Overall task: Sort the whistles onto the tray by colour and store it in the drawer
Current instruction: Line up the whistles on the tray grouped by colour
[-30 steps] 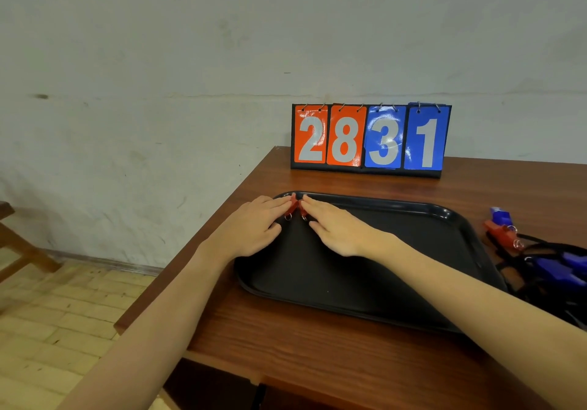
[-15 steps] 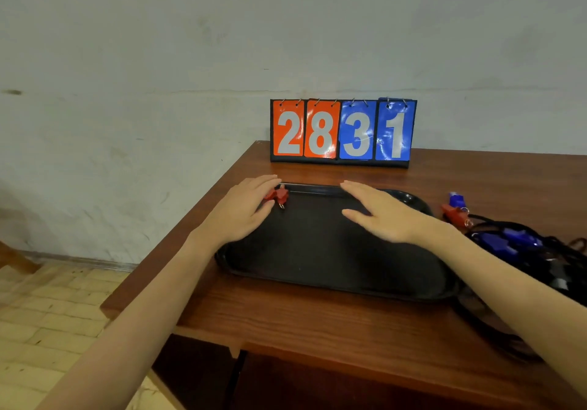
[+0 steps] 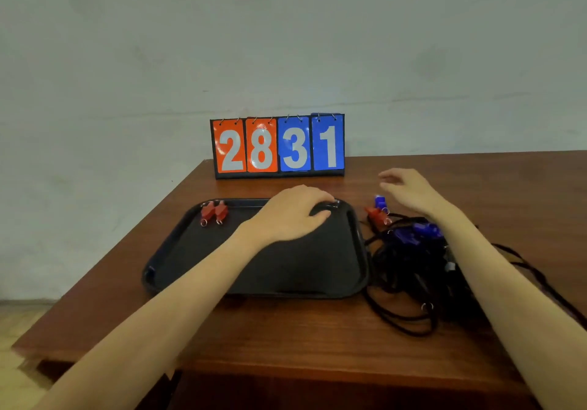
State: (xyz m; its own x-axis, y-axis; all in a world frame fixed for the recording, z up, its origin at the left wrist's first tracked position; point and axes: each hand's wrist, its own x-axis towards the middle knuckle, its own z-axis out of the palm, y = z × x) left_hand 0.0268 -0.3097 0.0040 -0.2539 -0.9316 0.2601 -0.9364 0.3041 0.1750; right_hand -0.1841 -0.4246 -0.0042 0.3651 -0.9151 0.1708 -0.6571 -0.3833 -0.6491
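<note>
Two red whistles (image 3: 214, 212) lie side by side in the far left corner of the black tray (image 3: 197, 269). My left hand (image 3: 292, 212) hovers over the tray's far right part, fingers curled, holding nothing. My right hand (image 3: 409, 192) is open above the table, just beyond a red whistle (image 3: 376, 216) and a blue whistle (image 3: 379, 202) right of the tray. More blue whistles (image 3: 419, 233) sit on a tangle of black lanyards (image 3: 409, 269).
A flip scoreboard (image 3: 278, 145) reading 2831 stands at the table's far edge against the wall. The wooden table (image 3: 286, 336) ends just left of the tray, with tiled floor below. The lanyard cords spread toward the right.
Both hands left the two red whistles in the tray corner and moved right. The left hand crossed the tray; the right hand went past the tray to the loose whistles.
</note>
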